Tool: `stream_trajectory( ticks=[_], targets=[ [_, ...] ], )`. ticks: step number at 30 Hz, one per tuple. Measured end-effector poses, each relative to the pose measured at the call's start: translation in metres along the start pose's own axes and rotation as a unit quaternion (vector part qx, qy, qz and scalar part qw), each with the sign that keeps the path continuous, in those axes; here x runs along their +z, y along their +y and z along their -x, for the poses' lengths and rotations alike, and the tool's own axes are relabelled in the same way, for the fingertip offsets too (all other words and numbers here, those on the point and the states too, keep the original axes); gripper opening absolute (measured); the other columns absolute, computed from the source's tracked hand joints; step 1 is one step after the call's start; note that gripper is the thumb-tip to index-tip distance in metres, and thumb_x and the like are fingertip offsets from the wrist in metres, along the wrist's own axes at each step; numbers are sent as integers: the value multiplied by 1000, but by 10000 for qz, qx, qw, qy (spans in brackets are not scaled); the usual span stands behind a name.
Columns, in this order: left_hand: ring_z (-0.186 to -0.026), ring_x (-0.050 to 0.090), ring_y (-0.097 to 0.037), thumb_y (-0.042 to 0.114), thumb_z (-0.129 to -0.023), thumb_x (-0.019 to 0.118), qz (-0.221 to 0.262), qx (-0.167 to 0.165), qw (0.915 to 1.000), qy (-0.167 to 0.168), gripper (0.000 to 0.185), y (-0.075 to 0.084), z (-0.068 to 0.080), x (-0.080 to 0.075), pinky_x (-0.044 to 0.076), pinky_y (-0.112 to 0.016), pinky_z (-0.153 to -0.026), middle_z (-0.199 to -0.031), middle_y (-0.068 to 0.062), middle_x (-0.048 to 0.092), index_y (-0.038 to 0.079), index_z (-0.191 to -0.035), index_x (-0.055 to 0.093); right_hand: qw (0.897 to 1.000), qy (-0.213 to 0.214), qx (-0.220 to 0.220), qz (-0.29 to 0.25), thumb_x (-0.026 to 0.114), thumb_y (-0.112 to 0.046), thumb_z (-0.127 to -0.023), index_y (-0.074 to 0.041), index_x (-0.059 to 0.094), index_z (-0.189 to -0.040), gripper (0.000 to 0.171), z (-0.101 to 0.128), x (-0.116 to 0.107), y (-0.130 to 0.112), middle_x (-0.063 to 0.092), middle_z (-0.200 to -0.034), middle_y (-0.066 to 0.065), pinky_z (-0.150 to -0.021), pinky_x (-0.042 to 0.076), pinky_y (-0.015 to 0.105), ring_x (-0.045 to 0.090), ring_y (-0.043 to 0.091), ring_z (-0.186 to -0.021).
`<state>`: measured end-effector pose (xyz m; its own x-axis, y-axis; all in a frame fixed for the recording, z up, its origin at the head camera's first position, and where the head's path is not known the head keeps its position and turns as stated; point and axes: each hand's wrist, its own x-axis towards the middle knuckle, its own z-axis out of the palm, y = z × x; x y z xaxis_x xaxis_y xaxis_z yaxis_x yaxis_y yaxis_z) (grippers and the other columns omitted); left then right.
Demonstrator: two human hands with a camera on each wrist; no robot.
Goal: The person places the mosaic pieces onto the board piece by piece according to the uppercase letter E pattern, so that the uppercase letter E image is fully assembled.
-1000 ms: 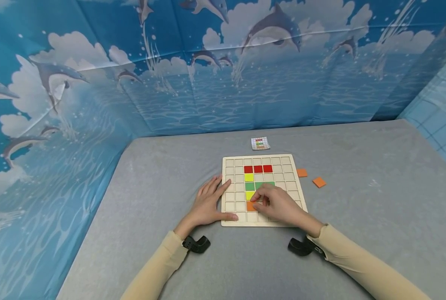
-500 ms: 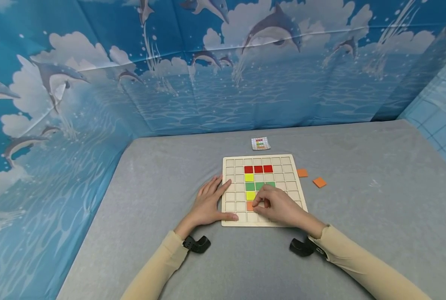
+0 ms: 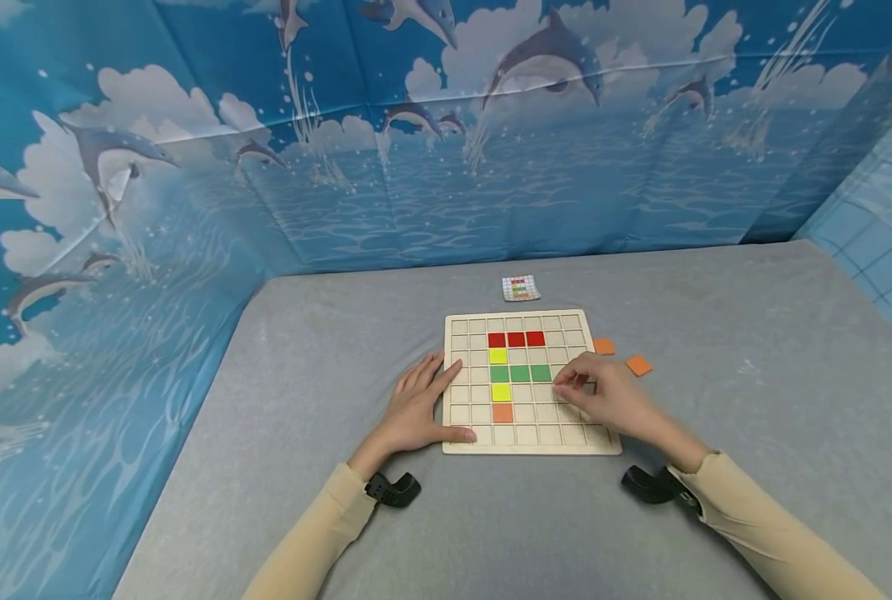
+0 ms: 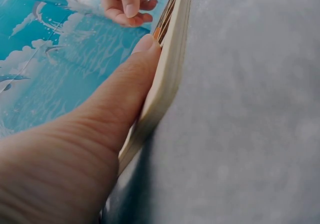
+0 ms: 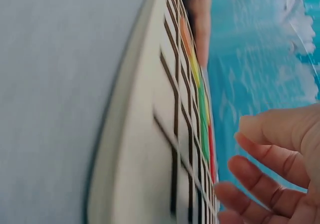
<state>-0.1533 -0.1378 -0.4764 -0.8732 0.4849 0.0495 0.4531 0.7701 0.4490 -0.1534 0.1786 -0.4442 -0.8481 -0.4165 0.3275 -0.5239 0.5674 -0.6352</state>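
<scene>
Currently: wooden grid board (image 3: 530,442), flat on the grey surface (image 3: 716,467); thin, stiff, light, likely to slide. Left hand (image 3: 416,410) lies flat, fingers straight, thumb on the board's near-left edge. Right hand (image 3: 603,398) hovers loosely curled, holding nothing. Loose orange tiles (image 3: 638,364): small, light, best pinched by edges

We see a pale wooden grid board (image 3: 530,443) bearing red (image 3: 516,339), yellow (image 3: 498,356), green (image 3: 520,373) and orange tiles (image 3: 502,412), on a grey table (image 3: 716,400); a blue dolphin-and-cloud backdrop (image 3: 416,125) fills the upper frame.
</scene>
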Motion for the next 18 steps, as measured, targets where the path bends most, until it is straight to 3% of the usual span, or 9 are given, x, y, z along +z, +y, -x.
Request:
stream_trajectory(
  ticks=[8,18],
  targets=[
    [-143,0,-22,64,-70,72,2,7,10000,-59,107,1,0,-1,7,-46,-110,-158,-7,8,22,-153,19,9934,300,543,963,70,-4,-84,1,69,-99,16,14,-27,26,64,-97,15,-72,42,45,55,30,-87],
    [-143,1,-22,64,-70,72,-27,-19,10000,-36,107,0,-1,0,7,-46,-110,-158,-6,8,22,-153,20,9880,108,725,1359,67,5,-82,8,66,-105,23,24,-45,44,61,-100,23,-78,41,54,55,38,-93]
  ],
)
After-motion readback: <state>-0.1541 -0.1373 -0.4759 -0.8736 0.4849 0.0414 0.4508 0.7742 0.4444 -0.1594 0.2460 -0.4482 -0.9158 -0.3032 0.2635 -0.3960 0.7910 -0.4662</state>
